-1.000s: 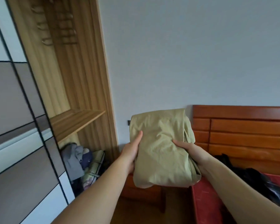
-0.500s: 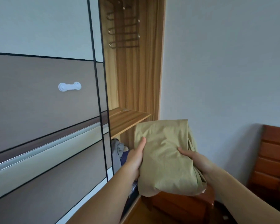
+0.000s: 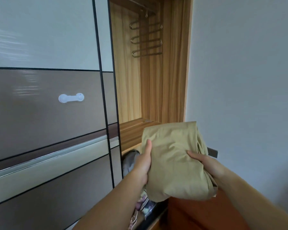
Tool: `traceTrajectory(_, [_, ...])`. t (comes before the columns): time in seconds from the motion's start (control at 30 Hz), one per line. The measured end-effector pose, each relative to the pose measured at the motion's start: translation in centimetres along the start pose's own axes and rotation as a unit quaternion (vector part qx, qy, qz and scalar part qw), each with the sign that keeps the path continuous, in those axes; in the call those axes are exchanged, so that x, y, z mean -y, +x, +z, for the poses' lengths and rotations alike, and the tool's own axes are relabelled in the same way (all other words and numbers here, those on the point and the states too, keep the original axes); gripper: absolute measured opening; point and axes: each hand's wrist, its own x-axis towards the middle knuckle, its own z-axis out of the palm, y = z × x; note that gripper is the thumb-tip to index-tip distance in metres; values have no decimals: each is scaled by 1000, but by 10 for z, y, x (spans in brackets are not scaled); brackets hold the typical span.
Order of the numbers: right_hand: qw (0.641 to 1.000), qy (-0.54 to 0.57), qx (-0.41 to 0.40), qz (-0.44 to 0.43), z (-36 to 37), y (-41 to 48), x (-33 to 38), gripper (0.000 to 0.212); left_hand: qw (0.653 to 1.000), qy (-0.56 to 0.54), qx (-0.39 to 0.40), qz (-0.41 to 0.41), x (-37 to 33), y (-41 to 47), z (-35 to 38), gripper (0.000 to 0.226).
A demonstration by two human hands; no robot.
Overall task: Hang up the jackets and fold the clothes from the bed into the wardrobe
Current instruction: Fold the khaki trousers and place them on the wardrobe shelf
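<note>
Together, left hand [image 3: 142, 165] and right hand [image 3: 206, 163] grip the folded khaki garment [image 3: 175, 161]; no readable labels.

Both bare forearms come up from the bottom of the view and angle in toward each other. Left hand [image 3: 142, 165] sits a bit higher, thumb straight up on top of the garment [image 3: 175, 161], rest of the fingers tucked under where you can't see them. Right hand [image 3: 204, 163] grips the other side, thumb lying across the top pointing left, fingers hidden underneath too. Wrists look pretty straight.
</note>
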Motion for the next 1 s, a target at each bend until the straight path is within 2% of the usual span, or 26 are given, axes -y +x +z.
traceTrajectory(0.07, [1000, 7, 25, 7, -14, 14, 12, 27, 1000, 2, -21, 3, -1, 12, 14, 117])
traceTrajectory(0.13, [999, 15, 43, 18, -21, 29, 18, 30, 1000, 4, -28, 11, -6, 15, 23, 105])
traceTrajectory(0.2, [997, 26, 66, 26, -26, 47, 21, 42, 999, 3, -34, 16, -12, 21, 27, 96])
traceTrajectory(0.3, [995, 21, 90, 27, -34, 82, 19, 64, 998, 11, -64, 18, -16, 45, 28, 95])
traceTrajectory(0.4, [994, 12, 100, 33, -38, 123, 14, 63, 995, 17, -97, 11, -16, 75, 27, 94])
traceTrajectory(0.53, [993, -15, 101, 54, -33, 186, 5, 78, 991, 13, -137, 3, -12, 129, 13, 89])
traceTrajectory(0.67, [992, -48, 100, 60, -30, 250, 2, 74, 990, 15, -139, 5, -13, 194, 4, 75])
traceTrajectory(0.87, [992, -58, 67, 92, -39, 339, 3, 63, 994, -26, -108, -24, -9, 284, 7, 80])
traceTrajectory(1.0, [987, -52, 109, 110, -36, 384, 11, 54, 993, -24, -108, -50, -18, 327, 5, 83])
